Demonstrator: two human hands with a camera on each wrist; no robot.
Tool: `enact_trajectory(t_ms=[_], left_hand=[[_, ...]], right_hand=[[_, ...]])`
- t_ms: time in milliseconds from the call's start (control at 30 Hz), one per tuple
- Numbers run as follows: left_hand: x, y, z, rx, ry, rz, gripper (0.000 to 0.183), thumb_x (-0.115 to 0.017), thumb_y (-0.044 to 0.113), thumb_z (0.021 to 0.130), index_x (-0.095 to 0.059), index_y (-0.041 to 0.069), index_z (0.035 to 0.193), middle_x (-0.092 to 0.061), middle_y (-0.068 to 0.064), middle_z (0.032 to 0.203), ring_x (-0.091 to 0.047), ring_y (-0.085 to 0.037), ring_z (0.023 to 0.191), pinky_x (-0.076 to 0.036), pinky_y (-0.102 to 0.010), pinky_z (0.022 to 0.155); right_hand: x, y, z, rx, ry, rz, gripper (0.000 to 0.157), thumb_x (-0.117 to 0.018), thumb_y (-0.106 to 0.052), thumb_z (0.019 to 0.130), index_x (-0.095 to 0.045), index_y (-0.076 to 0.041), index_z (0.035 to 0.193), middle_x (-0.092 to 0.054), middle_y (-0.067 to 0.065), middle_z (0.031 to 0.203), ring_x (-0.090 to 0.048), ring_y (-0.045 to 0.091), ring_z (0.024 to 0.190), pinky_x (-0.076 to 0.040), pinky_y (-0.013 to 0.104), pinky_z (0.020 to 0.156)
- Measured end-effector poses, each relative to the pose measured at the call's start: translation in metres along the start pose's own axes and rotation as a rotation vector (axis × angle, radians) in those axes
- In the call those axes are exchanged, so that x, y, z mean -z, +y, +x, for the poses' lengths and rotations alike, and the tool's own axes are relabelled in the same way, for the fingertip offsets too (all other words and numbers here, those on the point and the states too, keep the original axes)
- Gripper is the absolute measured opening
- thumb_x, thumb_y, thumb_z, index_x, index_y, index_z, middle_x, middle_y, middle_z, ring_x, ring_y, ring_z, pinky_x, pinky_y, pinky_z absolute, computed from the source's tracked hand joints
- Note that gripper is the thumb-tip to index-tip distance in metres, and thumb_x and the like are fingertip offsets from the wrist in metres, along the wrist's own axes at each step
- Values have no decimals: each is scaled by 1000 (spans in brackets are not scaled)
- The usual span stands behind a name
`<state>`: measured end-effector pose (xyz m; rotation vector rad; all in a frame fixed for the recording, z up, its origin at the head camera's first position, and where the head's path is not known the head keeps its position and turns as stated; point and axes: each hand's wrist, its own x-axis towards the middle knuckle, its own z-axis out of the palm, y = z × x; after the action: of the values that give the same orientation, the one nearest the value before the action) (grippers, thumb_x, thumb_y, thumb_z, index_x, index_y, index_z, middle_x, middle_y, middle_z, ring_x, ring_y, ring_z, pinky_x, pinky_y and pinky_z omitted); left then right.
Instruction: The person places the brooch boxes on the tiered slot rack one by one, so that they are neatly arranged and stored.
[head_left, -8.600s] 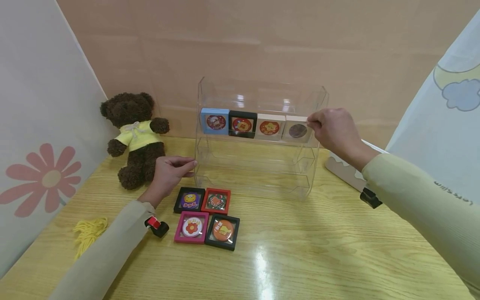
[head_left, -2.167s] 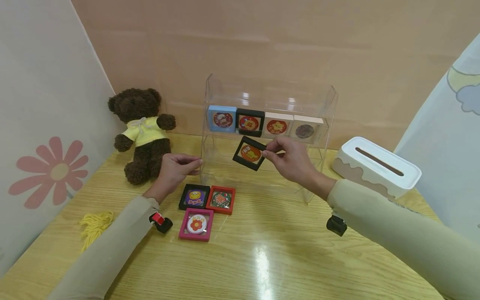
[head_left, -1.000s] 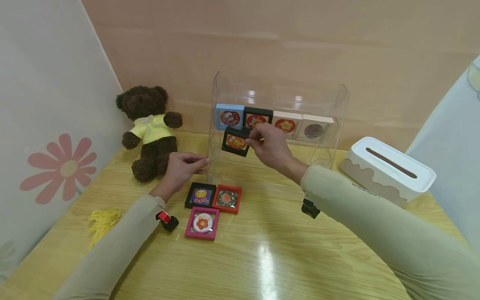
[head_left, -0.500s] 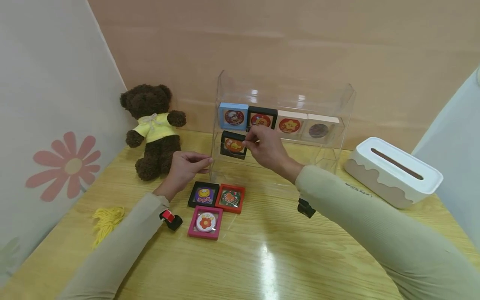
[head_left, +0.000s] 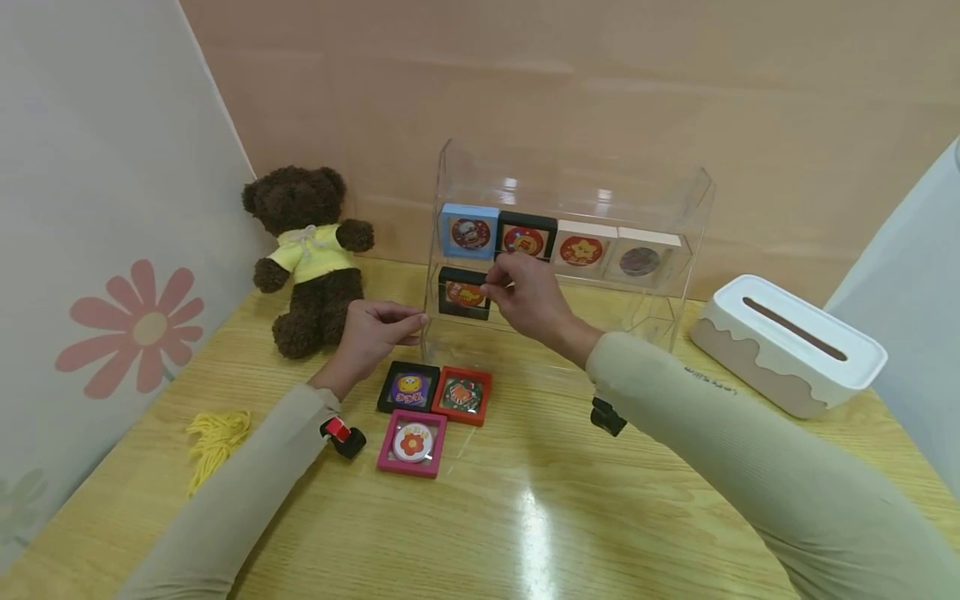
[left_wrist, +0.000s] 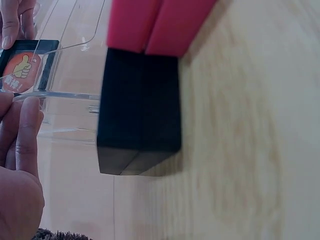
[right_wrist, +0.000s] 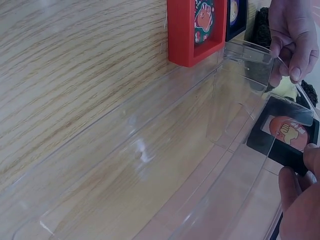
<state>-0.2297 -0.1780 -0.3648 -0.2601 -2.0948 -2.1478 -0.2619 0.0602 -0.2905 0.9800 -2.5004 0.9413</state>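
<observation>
My left hand [head_left: 371,337] pinches the left side edge of a clear acrylic display rack [head_left: 570,187]. At the left end of the rack's second tier stands a black display frame [head_left: 462,293] with an orange thumbs-up badge, whose right edge my right hand [head_left: 532,296] pinches. In the right wrist view this black frame [right_wrist: 287,132] sits against clear plastic, with my right fingers [right_wrist: 305,200] on it. One tier up are a blue frame [head_left: 470,233], another black frame [head_left: 527,236] partly behind my right hand, and two pale frames [head_left: 585,248].
On the table before the rack lie a black frame with a purple badge [head_left: 408,387], a red frame [head_left: 462,396] and a pink frame [head_left: 412,444]. A teddy bear [head_left: 307,258] sits left, yellow yarn [head_left: 217,446] nearer, and a white tissue box [head_left: 787,342] right.
My right hand took the black thumbs-up frame from the table, carried it left to the rack and lowered it upright into the second tier. My left hand has stayed on the rack's edge.
</observation>
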Motion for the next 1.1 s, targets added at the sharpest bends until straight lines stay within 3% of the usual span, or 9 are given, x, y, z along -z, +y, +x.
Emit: enact_trajectory(t_ms=[400,667,900,1100], left_hand=[[-4,-1,1,-8,0,-12,24,-71,2,85,-66,-16,101,-69,-12,87,-68,-21,76,-59,-39,68],[-3,0,-1,-5,-1,12,25,-72,5,85,-67,-15,100,-69,-13,89,-68,-22,76,-59,-40,68],[-1,1,-2,-3,-3,39,27,-72,8,86,-67,-14,101,-69,-12,90,-68,-21,77,-59,-39,69],[-1,3,-2,-4,5,41,27,-71,5,86,-66,-16,101,-70,-10,88,-69,-20,76,-59,-38,68]], right_hand=[[1,3,-2,6,-20,3,5,-66,-9,91,-66,-4,90,-64,6,89,-65,19,84,-56,32,74],[10,8,-13,44,11,28,14,-63,-5,92,-68,0,105,-66,12,101,-66,24,85,-57,37,76],[13,7,-31,89,56,7,11,-62,0,89,-68,1,99,-66,9,89,-62,17,76,-57,29,66],[5,-8,-48,104,7,53,12,-61,3,86,-65,1,97,-64,7,87,-61,14,74,-56,26,65]])
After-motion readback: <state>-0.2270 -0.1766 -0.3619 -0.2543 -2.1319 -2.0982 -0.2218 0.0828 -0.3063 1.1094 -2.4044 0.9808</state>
